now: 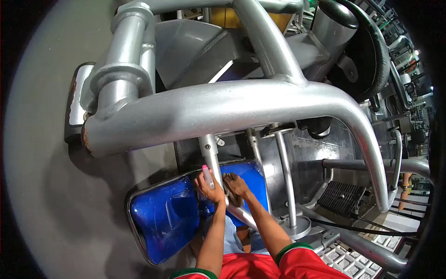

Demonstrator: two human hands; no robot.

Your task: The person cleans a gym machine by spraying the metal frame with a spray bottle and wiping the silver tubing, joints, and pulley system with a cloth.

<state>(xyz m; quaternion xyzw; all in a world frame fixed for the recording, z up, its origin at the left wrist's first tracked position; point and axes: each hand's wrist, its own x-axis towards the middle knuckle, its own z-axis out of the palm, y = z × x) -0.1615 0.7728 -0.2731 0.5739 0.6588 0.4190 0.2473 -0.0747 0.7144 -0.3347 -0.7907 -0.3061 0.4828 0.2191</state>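
My left hand point(211, 191) is closed around a small clear bottle with a pink top point(207, 174), beside a silver post point(213, 160). On the post's other side, my right hand point(238, 185) has its fingers bent over a greyish-brown cloth point(234, 197), which lies against the metal. Behind and around both hands is a glossy blue padded seat or backrest; its left pad point(165, 218) and right pad point(248, 179) flank the post. My legs are partly hidden under my forearms.
A thick silver frame tube point(223, 104) arches across in front of me, above my hands. A round black pad point(371, 56) is at upper right. A slim upright bar point(285, 179) stands right of my arms, near a black ribbed footplate point(341, 197). Part of another person point(405, 188) shows far right.
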